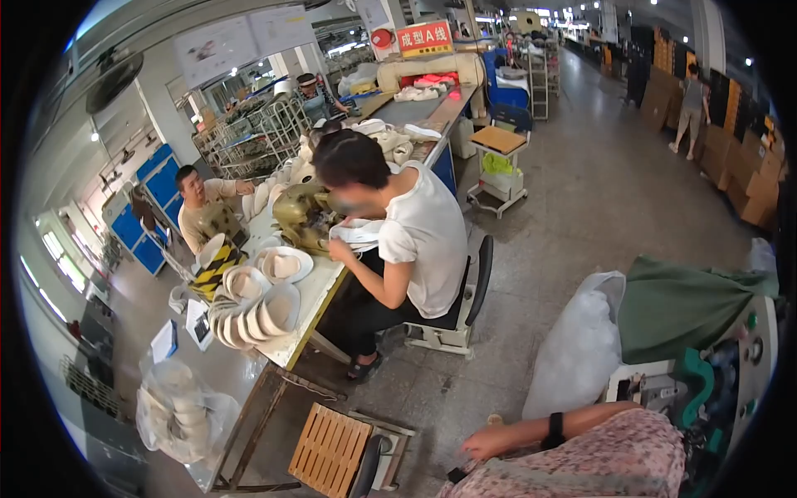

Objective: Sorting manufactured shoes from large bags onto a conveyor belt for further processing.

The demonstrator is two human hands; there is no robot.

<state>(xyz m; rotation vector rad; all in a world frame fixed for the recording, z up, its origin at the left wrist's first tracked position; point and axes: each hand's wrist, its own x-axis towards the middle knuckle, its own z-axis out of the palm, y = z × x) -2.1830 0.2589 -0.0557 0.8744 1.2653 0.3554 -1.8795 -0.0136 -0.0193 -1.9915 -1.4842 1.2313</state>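
My right hand (488,442) is at the lower right, with a dark band on the wrist, beside pink patterned cloth (594,456). Its fingers look curled; whether anything is in them is hidden. I cannot see my left hand. A green-and-white machine (697,390) stands to the right of my arm. Above the hand is a large translucent plastic bag (577,344), next to a dark green cloth (685,307). Left of the hand stands a stool with a slatted wooden seat (330,448).
A seated co-worker (423,241) in white handles a white shoe part at an olive machine (305,216) on a long table. Pale shoe uppers (249,311) crowd its near end, above a bag of shoe parts (187,411). Cartons (743,178) line the right wall.
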